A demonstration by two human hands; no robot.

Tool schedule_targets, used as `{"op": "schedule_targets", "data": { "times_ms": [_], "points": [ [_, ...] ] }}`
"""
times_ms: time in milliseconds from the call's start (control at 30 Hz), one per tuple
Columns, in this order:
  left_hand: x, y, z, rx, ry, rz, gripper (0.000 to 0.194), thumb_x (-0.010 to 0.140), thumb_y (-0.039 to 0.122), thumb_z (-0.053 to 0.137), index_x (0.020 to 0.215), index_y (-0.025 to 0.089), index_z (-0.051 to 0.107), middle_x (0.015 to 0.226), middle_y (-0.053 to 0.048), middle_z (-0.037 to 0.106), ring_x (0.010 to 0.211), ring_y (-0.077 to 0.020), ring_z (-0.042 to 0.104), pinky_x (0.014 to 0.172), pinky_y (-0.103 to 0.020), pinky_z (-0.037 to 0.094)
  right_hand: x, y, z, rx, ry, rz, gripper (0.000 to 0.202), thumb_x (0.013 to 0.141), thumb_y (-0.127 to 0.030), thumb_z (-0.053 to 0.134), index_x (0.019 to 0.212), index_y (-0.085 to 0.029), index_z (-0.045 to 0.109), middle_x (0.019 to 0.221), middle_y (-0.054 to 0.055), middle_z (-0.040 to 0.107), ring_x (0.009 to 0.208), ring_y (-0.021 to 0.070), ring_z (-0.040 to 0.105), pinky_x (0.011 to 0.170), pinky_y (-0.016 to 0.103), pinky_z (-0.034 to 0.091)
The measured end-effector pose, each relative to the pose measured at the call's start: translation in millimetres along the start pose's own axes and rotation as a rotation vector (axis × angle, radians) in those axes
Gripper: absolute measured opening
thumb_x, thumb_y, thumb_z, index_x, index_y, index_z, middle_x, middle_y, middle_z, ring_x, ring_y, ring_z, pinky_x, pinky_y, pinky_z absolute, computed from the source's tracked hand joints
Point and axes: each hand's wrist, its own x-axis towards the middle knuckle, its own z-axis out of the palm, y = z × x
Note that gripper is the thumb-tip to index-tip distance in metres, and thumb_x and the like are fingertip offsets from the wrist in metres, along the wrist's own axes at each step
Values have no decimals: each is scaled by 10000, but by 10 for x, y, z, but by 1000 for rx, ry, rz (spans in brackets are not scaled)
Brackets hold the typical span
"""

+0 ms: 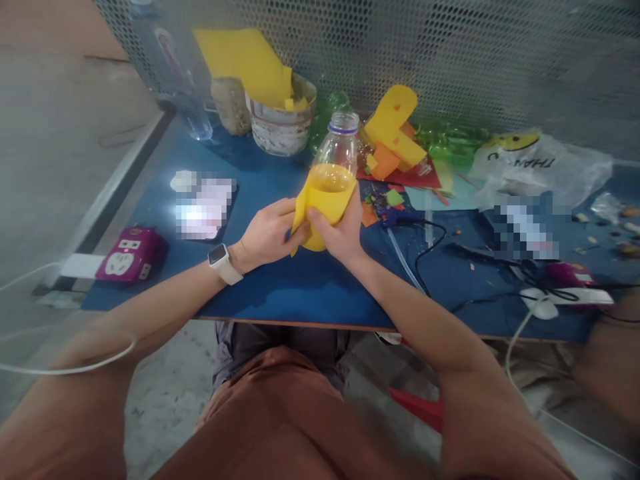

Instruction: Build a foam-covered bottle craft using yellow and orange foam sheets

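A clear plastic bottle [342,145] without a cap stands between my hands at the middle of the table, its neck pointing away from me. Around its lower part wraps a yellow sheet [320,200], which looks like felt or foam. My left hand [273,230], with a white watch on the wrist, pinches the sheet's free edge on the left side. My right hand [345,230] grips the wrapped bottle from the right, thumb pressed over the yellow sheet in front. The fingers behind the bottle are hidden.
Behind the bottle are a papered pot [281,127], yellow cut-outs [395,127], green bottles [453,141] and a plastic bag [545,167]. A blue glue gun [400,217] and cables lie right. Left are a phone [205,207] and a purple socket block [133,253]. A person's limb shows far right.
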Motion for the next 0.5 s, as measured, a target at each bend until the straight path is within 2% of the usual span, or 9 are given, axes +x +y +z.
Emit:
{"op": "schedule_targets", "data": {
  "times_ms": [167,300,500],
  "points": [
    [7,32,3,46,-8,-13,330,1171,303,552,865,214,634,862,-79,708,793,-230,689,708,-378,590,-3,-71,13,-51,35,1,622,954,-710,864,1317,-296,575,1169,64,749,1002,293,781,957,560,724],
    [7,42,9,21,-3,-27,318,1149,301,563,857,213,651,877,-100,736,795,-240,695,721,-402,602,9,-53,-6,-114,31,22,673,909,-744,880,1317,-285,606,1210,104,735,1096,337,766,1025,602,704],
    [8,40,16,-3,-39,-69,287,1134,307,580,888,212,694,925,-114,767,831,-252,719,764,-423,634,26,-36,-45,-106,16,86,730,849,-787,933,1303,-303,631,1243,92,752,1182,354,762,1144,657,685]
  ]
}}
